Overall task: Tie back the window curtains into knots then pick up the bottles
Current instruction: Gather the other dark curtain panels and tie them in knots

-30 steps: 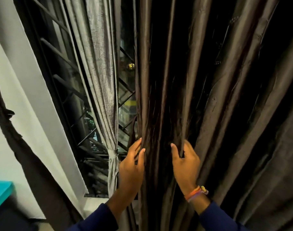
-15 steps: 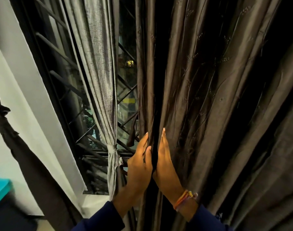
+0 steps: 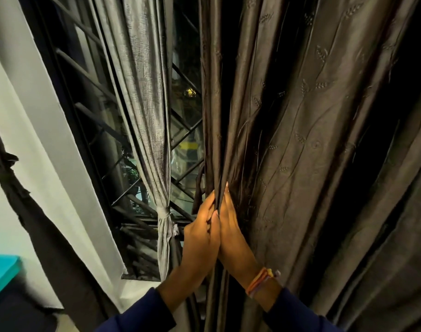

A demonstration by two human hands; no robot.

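Item: dark brown curtain (image 3: 288, 144), embroidered, hanging in long vertical folds; long axis runs top to bottom. Fills everything right of the window grille (image 3: 89, 130).

Left hand (image 3: 201, 232): on the grille side of the gathered folds, fingers curled round the curtain's leading edge, grasping it.

Right hand (image 3: 231, 226): on the far side of the same folds from the grille, fingers straight, flat against the cloth, pressing it toward the left hand. A banded bracelet (image 3: 262, 282) sits at its wrist.

Relation: the bunch stands upright between the two palms, both hands touching it and equally near; the loose width of cloth lies away from the grille, beyond the right hand. Judgement: gathering for the knot, not yet tied; the right hand is better placed to sweep in more cloth.

Also: grey curtain (image 3: 144, 97), in front of the grille, already cinched low down. Bottles: none in view.
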